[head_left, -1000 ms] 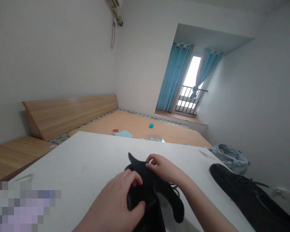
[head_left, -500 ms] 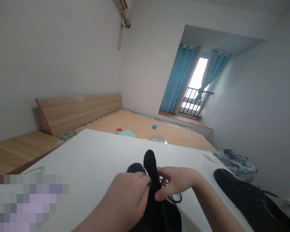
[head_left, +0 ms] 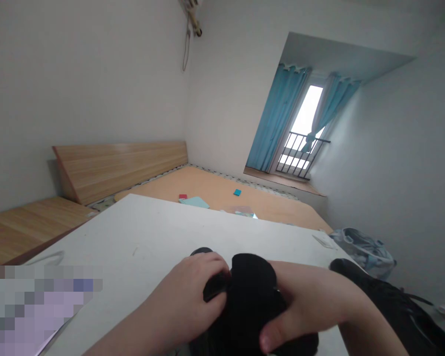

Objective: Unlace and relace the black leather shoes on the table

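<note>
Left hand (head_left: 193,287): fingers pinching a black, smooth, glossy-edged shoe (head_left: 215,332) over the flat white worktop (head_left: 133,272). Right hand (head_left: 304,301): thumb against a black, round-ended, cloth-like flap (head_left: 250,291); other fingers hidden, grip unclear. Loose hold could let flap slip; uneven pull, skew shoe.

White table (head_left: 152,237): black lace-up shoe (head_left: 389,301), along right edge; second black shoe (head_left: 217,331), at near side, contact with top hidden; flat white item (head_left: 324,241), far right corner; pale curved strip (head_left: 50,257), left edge.
Peach-topped bed (head_left: 215,184): red card (head_left: 183,197); mint sheet (head_left: 195,202); small blue square (head_left: 237,192); clear packet (head_left: 244,213).
</note>
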Demonstrator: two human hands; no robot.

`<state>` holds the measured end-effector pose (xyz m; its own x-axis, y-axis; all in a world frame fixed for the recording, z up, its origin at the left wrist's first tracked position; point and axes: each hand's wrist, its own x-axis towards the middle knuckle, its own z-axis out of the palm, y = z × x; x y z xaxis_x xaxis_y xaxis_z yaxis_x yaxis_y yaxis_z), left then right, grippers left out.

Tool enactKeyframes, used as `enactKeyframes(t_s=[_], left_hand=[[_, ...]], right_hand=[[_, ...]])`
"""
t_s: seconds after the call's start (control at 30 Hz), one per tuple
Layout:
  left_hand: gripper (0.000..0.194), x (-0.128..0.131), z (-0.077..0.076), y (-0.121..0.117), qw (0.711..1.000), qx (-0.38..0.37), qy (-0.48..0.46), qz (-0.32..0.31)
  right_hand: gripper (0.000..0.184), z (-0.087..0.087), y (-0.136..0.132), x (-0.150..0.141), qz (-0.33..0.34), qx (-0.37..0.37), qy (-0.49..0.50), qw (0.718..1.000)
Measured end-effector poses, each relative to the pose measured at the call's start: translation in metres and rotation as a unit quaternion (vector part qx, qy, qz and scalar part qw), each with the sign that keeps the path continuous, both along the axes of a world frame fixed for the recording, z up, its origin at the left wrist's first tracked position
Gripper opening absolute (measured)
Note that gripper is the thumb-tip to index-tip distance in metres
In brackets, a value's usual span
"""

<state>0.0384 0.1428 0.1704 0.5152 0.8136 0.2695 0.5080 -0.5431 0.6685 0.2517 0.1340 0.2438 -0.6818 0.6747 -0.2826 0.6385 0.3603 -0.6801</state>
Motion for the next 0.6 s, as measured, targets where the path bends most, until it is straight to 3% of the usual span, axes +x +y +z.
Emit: enactKeyframes(t_s=[0.1, 0.2, 0.3, 0.47, 0.53, 0.6], left_hand=[[0.022, -0.001, -0.003, 0.000, 0.996, -0.058, -0.057, -0.033], [0.021, 0.001, -0.009, 0.002, 0.991, -0.075, -0.105, -0.035], [0.021, 0.002, -0.017, 0.005, 0.992, -0.076, -0.105, 0.010], [0.019, 0.002, -0.031, 0.010, 0.979, -0.102, -0.162, 0.067], [0.019, 0.001, -0.032, 0.011, 0.974, -0.099, -0.193, 0.071], [0.020, 0.000, -0.030, 0.011, 0.980, -0.071, -0.182, 0.034]], right_hand=[[0.066, -0.012, -0.010, -0.016, -0.046, 0.086, -0.119, 0.988], [0.067, -0.023, -0.017, -0.028, -0.084, 0.141, -0.182, 0.969], [0.051, -0.023, -0.022, -0.031, -0.099, 0.155, -0.174, 0.967], [0.002, -0.007, -0.018, -0.023, -0.118, 0.177, -0.130, 0.969], [0.008, -0.001, -0.014, -0.018, -0.137, 0.202, -0.098, 0.965], [0.015, 0.005, -0.011, -0.012, -0.157, 0.214, -0.052, 0.963]])
